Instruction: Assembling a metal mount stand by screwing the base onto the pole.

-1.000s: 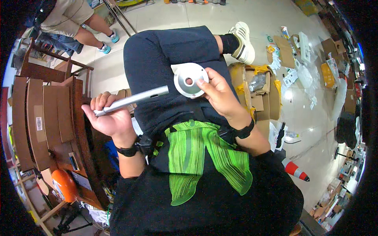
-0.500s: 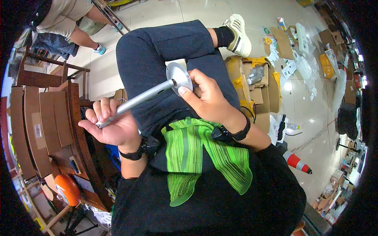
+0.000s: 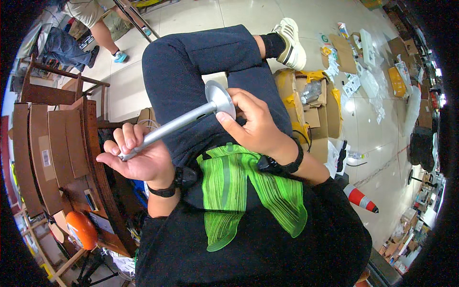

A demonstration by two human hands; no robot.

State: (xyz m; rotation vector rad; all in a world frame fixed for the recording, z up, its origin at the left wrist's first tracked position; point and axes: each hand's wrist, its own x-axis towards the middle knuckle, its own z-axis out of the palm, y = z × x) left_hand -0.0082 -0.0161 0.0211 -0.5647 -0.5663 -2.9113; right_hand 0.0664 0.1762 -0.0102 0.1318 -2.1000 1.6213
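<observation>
A silver metal tube with a round flange (image 3: 168, 127) lies slantwise between my hands, above my lap. A small hole shows in its side near the flange. My left hand (image 3: 141, 155) has its fingers curled over the tube's plain end, palm up. My right hand (image 3: 256, 119) pinches the edge of the round flange between thumb and fingers. A green striped scarf (image 3: 224, 186) hangs over my black shirt below the tube.
On my left stand flat brown cardboard boxes (image 3: 43, 148), a wooden cabinet and an orange rounded object (image 3: 81, 230). An open carton (image 3: 330, 110) sits to my right, beside a red and white cone (image 3: 359, 198) and scattered packaging. Another person's leg (image 3: 101, 36) is at the far left.
The tube has turned slightly in my hands, so its side hole shows more clearly and the flange faces further away. The other person at the far left has shifted.
</observation>
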